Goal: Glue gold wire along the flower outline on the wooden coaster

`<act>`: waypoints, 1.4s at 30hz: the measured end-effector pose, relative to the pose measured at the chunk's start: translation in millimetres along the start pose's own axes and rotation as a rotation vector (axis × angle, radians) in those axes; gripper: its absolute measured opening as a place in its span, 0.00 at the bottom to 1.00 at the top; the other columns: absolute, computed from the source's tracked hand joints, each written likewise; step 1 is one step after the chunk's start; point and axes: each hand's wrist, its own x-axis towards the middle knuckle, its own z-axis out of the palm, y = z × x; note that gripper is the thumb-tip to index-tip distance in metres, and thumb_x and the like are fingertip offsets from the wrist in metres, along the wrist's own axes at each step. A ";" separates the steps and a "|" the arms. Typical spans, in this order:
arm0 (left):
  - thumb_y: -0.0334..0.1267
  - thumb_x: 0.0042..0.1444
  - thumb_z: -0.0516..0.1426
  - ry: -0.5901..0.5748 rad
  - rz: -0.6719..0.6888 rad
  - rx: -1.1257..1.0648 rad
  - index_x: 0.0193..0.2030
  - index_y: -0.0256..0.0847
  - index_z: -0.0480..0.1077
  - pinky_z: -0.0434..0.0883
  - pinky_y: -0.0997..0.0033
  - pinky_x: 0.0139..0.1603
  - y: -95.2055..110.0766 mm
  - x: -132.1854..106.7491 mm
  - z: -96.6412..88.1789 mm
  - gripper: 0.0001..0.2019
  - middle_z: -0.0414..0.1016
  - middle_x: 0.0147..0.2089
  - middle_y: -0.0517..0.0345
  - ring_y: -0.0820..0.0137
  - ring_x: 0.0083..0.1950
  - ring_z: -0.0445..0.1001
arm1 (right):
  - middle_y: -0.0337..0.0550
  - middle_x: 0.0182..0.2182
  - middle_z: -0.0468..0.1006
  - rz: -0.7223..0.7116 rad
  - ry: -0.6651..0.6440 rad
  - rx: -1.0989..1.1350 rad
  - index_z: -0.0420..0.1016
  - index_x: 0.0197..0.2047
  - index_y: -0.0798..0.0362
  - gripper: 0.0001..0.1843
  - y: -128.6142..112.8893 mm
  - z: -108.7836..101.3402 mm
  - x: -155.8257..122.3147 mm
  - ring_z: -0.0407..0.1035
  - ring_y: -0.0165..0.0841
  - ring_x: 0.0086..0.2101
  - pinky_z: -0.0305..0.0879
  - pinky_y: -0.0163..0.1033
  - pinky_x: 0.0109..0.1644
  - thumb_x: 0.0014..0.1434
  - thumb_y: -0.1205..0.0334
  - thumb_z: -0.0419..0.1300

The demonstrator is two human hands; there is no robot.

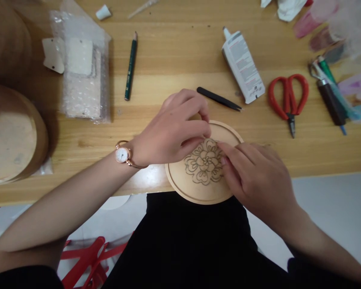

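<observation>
A round wooden disc [180,180] with a grooved rim lies at the table's front edge, overhanging it a little. On its face is a flower pattern [205,162] in dark lines; whether these are drawn or raised I cannot tell. My left hand [180,124], a watch [122,154] on its wrist, is over the disc's upper left with fingers curled together. My right hand [254,172] rests at the pattern's right side, thumb and index finger pinched close at the petals. Anything between the fingertips of either hand is hidden or too fine to see.
Beyond the disc lie black tweezers [219,98], a white glue tube [243,66] and red-handled pliers [289,100]. A green pencil [131,66] and a bubble-wrap packet [84,80] are to the left, near a round wooden piece [12,136]. Pen-like tools [331,96] lie right.
</observation>
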 end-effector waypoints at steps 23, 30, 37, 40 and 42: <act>0.35 0.57 0.55 0.027 0.093 0.094 0.28 0.43 0.71 0.68 0.49 0.50 1.0 -1.4 -2.1 0.08 0.70 0.44 0.57 0.57 0.53 0.68 | 0.42 0.29 0.76 0.014 -0.100 0.043 0.74 0.45 0.56 0.12 6.0 -9.7 6.1 0.67 0.34 0.30 0.55 0.40 0.34 0.64 0.64 0.51; 0.33 0.58 0.53 -0.002 0.090 0.076 0.31 0.45 0.73 0.68 0.49 0.50 1.1 -1.6 -4.9 0.08 0.71 0.44 0.54 0.57 0.53 0.67 | 0.44 0.29 0.75 0.043 -0.270 0.110 0.76 0.35 0.54 0.13 28.5 -16.0 40.1 0.69 0.35 0.32 0.53 0.39 0.31 0.63 0.62 0.51; 0.34 0.60 0.55 0.009 0.118 0.092 0.32 0.46 0.73 0.67 0.53 0.50 -0.3 -1.9 -5.4 0.08 0.71 0.43 0.57 0.59 0.53 0.67 | 0.51 0.36 0.77 0.244 -0.268 -0.136 0.77 0.37 0.57 0.11 41.0 -6.8 84.6 0.71 0.41 0.34 0.51 0.39 0.29 0.57 0.58 0.60; 0.35 0.60 0.55 0.016 0.112 0.095 0.30 0.45 0.72 0.67 0.54 0.50 0.5 -1.0 -5.8 0.08 0.72 0.42 0.59 0.60 0.52 0.68 | 0.51 0.33 0.76 0.235 -0.291 -0.189 0.78 0.36 0.57 0.12 42.3 -2.8 91.6 0.71 0.39 0.32 0.49 0.38 0.28 0.57 0.56 0.61; 0.36 0.60 0.54 0.001 0.089 0.102 0.31 0.45 0.72 0.68 0.54 0.50 1.5 -0.1 -6.2 0.08 0.72 0.41 0.60 0.60 0.52 0.69 | 0.48 0.30 0.75 0.223 -0.280 -0.200 0.78 0.34 0.58 0.14 43.9 0.0 93.0 0.71 0.35 0.31 0.48 0.37 0.28 0.60 0.56 0.57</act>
